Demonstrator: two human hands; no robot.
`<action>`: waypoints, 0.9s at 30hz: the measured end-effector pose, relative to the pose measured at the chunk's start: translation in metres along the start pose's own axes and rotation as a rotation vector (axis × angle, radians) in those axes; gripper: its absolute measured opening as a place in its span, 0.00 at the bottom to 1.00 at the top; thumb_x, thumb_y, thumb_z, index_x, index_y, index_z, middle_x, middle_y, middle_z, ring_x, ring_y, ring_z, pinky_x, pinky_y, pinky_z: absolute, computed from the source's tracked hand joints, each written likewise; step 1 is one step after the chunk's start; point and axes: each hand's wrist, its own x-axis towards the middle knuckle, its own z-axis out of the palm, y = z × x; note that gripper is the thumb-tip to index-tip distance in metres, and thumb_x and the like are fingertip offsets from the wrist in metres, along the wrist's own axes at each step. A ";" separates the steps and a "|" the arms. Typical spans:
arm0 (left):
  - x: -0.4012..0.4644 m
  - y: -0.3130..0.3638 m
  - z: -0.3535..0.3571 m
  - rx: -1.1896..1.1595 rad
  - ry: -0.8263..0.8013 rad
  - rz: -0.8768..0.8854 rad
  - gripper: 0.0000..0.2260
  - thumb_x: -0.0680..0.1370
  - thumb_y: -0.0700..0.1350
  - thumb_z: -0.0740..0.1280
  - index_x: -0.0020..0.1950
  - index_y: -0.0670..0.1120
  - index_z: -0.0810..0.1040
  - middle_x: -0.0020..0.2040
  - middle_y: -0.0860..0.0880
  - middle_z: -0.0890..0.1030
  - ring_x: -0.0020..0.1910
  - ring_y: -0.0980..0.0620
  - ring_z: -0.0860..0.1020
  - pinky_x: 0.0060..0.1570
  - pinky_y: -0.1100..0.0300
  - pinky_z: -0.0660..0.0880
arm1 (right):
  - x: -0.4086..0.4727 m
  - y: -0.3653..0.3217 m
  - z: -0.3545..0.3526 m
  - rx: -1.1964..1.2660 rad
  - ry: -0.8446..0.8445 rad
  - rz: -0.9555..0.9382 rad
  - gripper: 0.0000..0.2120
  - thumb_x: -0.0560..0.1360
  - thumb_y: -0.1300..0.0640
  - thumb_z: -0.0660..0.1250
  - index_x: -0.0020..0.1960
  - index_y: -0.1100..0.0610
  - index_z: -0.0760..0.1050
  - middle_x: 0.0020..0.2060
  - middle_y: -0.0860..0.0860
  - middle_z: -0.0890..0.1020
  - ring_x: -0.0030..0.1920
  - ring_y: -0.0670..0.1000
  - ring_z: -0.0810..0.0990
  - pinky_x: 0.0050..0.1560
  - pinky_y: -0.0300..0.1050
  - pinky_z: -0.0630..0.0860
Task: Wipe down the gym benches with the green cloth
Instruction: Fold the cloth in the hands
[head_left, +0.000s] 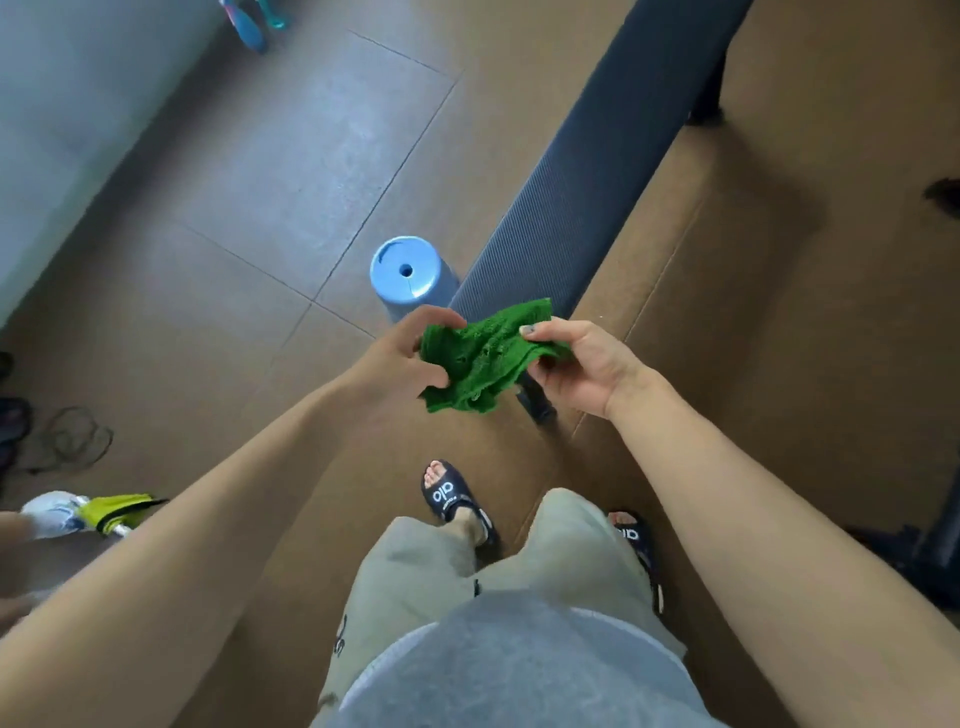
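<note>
Green cloth (480, 358) held by both hands above "alo"-marked black slides (451, 498).

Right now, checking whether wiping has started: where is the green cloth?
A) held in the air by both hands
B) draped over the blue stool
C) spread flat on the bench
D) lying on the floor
A: the left hand and right hand both grip the green cloth in the air at the near end of the bench.

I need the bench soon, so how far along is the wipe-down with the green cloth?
Barely started. Nothing on the dark bench shows it has been wiped. In hand: the left hand and right hand both hold the bunched green cloth in the air above the bench's near end, not touching the pad. Left: the whole bench surface, then any other benches out of view.
</note>
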 end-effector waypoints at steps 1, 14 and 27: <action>0.008 0.003 -0.017 0.065 0.039 -0.013 0.26 0.66 0.34 0.69 0.50 0.65 0.79 0.56 0.43 0.81 0.50 0.41 0.82 0.54 0.40 0.82 | 0.012 0.002 0.016 0.044 0.017 -0.023 0.09 0.79 0.69 0.62 0.54 0.64 0.80 0.48 0.58 0.86 0.47 0.52 0.86 0.47 0.41 0.84; 0.132 0.061 -0.168 0.698 0.153 0.082 0.22 0.71 0.32 0.70 0.62 0.48 0.73 0.53 0.46 0.77 0.47 0.46 0.75 0.33 0.60 0.70 | 0.163 -0.014 0.131 0.149 0.286 -0.167 0.35 0.72 0.74 0.69 0.73 0.49 0.68 0.65 0.59 0.79 0.63 0.65 0.81 0.62 0.65 0.80; 0.290 0.093 -0.338 0.952 -0.031 0.219 0.12 0.70 0.37 0.73 0.51 0.44 0.79 0.56 0.50 0.70 0.50 0.52 0.70 0.47 0.61 0.68 | 0.319 -0.065 0.242 -0.648 0.461 -0.165 0.26 0.68 0.62 0.78 0.65 0.54 0.79 0.66 0.51 0.70 0.62 0.49 0.73 0.61 0.43 0.71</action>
